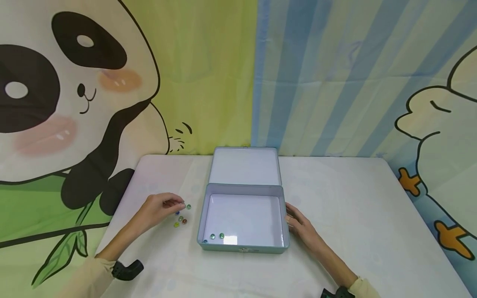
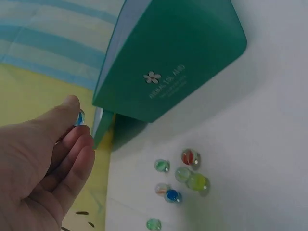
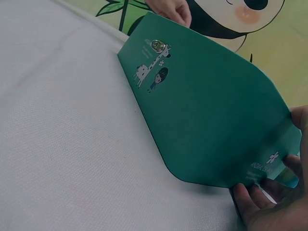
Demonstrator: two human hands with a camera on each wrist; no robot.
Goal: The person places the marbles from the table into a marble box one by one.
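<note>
A marble with blue in it (image 2: 80,118) is pinched between the thumb and finger of my left hand (image 1: 162,209), left of the box and above the table. Loose glass marbles lie below that hand, among them a red one (image 2: 188,157), a yellow one (image 2: 197,182) and a dark blue one (image 2: 173,196). The green tin box (image 1: 243,248) stands with its lid (image 1: 244,165) raised at the back. Three marbles, one of them green (image 1: 221,235), lie inside at the front left. My right hand (image 1: 305,229) holds the box's right side, thumb near the rim, fingertips near the bottom edge.
A white cloth (image 1: 343,198) covers the table beneath the box. Behind stand printed curtains, a panda (image 1: 85,82) on the left and blue stripes (image 1: 298,74) on the right. A black wrist device (image 1: 127,270) sits on the left forearm.
</note>
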